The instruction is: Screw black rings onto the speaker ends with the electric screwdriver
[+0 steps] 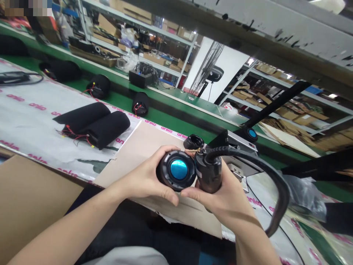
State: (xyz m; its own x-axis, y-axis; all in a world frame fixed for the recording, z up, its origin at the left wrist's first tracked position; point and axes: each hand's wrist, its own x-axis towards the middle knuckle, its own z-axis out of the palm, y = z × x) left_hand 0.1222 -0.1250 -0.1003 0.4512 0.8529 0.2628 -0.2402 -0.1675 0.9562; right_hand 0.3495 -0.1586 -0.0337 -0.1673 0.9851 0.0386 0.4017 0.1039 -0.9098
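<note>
My left hand (154,176) is wrapped around a black round speaker (179,170), whose end with a shiny blue disc faces me. Right beside it, my right hand (220,198) grips a black corded electric screwdriver (209,173) with its cable end up. A ring and a bit of brown string show at its top; the tip is hidden. From there a thick black cable (281,184) arcs over my right wrist. The right thumb reaches the speaker's lower edge; whether it touches is unclear. Both are above a cardboard sheet (138,147) on the bench.
Behind the hands lie a black ring-shaped part (193,141) and a metal-and-black box (239,141). Two black cylinders (93,123) with red wires lie at left. Several more, like this one (140,103), rest on the green belt (165,114). Clear plastic bag (306,195) at right.
</note>
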